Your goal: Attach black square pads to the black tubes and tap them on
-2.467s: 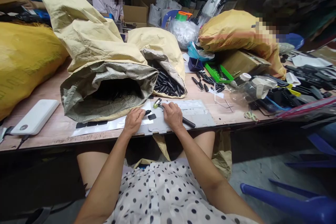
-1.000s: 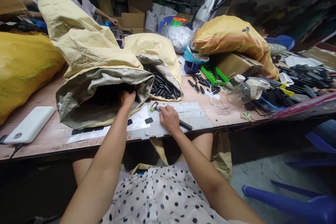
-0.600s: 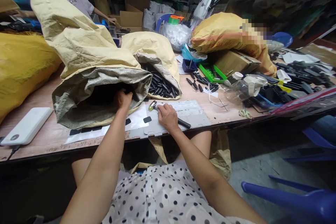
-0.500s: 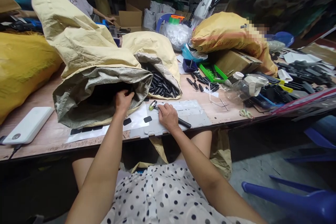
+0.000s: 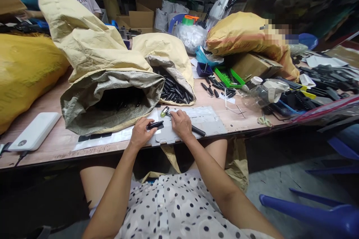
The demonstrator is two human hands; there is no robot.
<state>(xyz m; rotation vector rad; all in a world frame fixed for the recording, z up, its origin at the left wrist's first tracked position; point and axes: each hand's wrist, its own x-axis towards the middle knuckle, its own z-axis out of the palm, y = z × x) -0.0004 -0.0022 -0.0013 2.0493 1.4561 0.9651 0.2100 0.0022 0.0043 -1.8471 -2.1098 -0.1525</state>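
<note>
My left hand (image 5: 142, 130) pinches a slim black plastic handle part (image 5: 155, 124) just over the front of the work surface. My right hand (image 5: 181, 124) is closed around a small hammer (image 5: 199, 130), whose yellowish head points left and whose black grip sticks out to the right. Under that hand lies a flat grey board (image 5: 209, 119). Left of it, a white sheet (image 5: 112, 138) carries dark rounded patches. A cream sack (image 5: 86, 56) gapes toward me behind my left hand, with dark parts faintly visible inside. Beside it, a second sack (image 5: 162, 43) holds many black handle parts (image 5: 175, 91).
A white power bank (image 5: 36, 130) with cables lies at the left, near a yellow sack (image 5: 25, 78). To the right are a green tray (image 5: 230, 78), a clear jar (image 5: 258, 97), scissors (image 5: 265, 120) and a carton (image 5: 254, 65). Another person (image 5: 84, 0) is across the table.
My left hand has come out of the open sack toward me, and a black handle part now shows in its fingers. The right hand stays on the hammer.
</note>
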